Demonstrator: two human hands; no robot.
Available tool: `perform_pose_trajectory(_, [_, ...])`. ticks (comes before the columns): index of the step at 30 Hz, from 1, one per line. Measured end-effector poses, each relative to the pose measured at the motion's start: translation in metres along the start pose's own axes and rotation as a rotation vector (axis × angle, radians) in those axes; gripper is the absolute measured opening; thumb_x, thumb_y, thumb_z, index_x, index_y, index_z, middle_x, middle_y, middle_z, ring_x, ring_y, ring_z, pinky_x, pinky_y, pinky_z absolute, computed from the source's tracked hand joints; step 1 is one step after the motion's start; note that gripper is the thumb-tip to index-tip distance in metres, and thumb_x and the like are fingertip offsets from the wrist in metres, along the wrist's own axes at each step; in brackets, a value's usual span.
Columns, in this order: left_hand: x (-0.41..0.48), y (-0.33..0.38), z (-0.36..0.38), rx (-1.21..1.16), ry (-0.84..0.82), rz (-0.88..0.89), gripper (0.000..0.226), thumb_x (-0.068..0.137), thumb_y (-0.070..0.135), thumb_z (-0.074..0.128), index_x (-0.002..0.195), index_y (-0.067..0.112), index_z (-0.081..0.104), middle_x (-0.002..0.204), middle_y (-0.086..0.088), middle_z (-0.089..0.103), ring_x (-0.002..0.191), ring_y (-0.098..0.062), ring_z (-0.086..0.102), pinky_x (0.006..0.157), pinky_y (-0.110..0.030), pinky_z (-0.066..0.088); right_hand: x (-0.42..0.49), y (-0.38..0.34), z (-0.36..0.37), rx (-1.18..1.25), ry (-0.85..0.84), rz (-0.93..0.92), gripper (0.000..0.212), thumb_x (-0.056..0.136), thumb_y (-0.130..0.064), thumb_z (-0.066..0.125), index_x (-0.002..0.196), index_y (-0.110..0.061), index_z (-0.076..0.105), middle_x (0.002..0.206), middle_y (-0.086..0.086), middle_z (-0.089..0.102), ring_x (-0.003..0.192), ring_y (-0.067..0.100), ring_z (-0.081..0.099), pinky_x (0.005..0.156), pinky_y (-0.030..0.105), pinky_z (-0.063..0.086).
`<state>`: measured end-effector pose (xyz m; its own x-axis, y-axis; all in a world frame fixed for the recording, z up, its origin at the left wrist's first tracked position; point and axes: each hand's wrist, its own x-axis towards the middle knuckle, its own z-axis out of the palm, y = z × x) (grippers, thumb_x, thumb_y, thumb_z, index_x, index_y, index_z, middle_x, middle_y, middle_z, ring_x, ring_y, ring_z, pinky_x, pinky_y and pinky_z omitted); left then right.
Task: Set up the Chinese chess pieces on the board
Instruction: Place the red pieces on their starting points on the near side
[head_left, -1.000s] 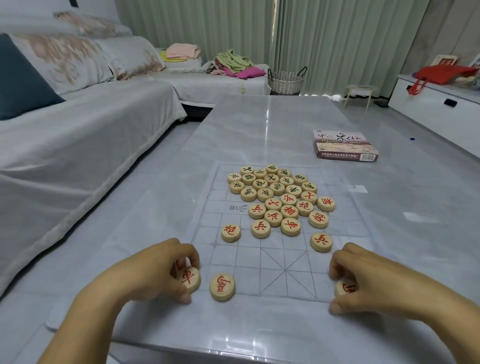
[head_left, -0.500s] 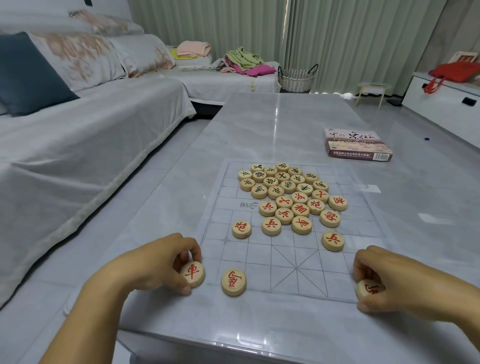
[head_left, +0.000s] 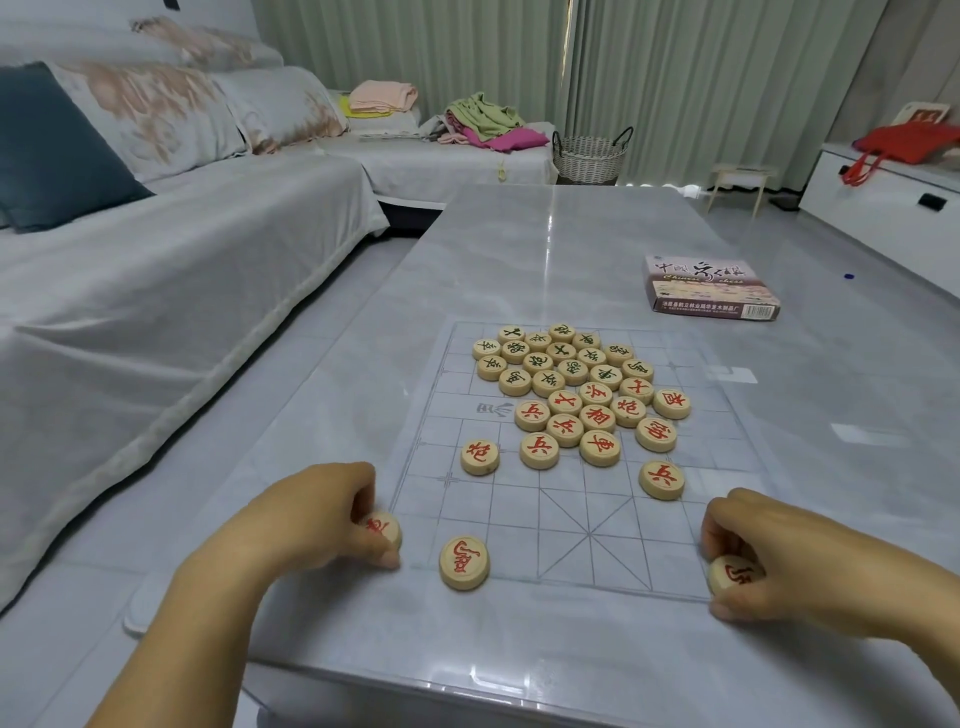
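Left hand (head_left: 311, 525) is closing its fingers further over a red-marked piece (head_left: 383, 531) than half a second ago, pinching it at the near left corner of the board (head_left: 519, 519). The right hand (head_left: 800, 566) is gripping another red piece (head_left: 732, 571) at the near right corner. 1 loose red piece (head_left: 464, 563) is lying flat on the near row, just right of the left hand. The remaining pieces (head_left: 576, 395) are sitting bunched across the board's middle and far half. A glossy grey marble-look table (head_left: 545, 249) is carrying the board, with the game box (head_left: 711, 288) lying far right. A covered sofa (head_left: 156, 312) is running along the left. Green curtains (head_left: 675, 78), a woven basket (head_left: 589, 153) and piled clothes (head_left: 483, 119) are lining the far side.
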<state>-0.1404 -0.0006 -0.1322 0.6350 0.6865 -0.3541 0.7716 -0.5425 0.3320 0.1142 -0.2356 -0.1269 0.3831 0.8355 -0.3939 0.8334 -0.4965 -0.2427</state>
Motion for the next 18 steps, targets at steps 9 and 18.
perform_pose_trajectory(9, [-0.009, -0.004, -0.004, 0.026, -0.156, 0.143, 0.044, 0.076, 0.024, 0.072, 0.099, 0.051, 0.046, 0.099, 0.014, 0.047, 0.085, -0.006, 0.052, 0.074, -0.015, 0.042, -0.002, -0.002, -0.001, -0.014, -0.055, -0.036, 0.030, 0.074, -0.041, 0.066, 0.089, -0.041, 0.040, 0.102, -0.018, 0.044, 0.094, 0.004, 0.048, 0.085, 0.023, 0.046])
perform_pose_trajectory(18, [-0.004, 0.002, 0.001, 0.084, -0.090, -0.064, 0.052, 0.056, 0.054, 0.080, 0.079, 0.024, 0.043, 0.080, 0.008, 0.053, 0.068, -0.009, 0.049, 0.060, -0.021, 0.038, 0.023, 0.023, 0.000, 0.346, 0.260, 0.013, 0.013, 0.083, -0.033, 0.064, 0.092, -0.031, 0.055, 0.097, -0.010, 0.057, 0.088, 0.008, 0.056, 0.072, 0.020, 0.046])
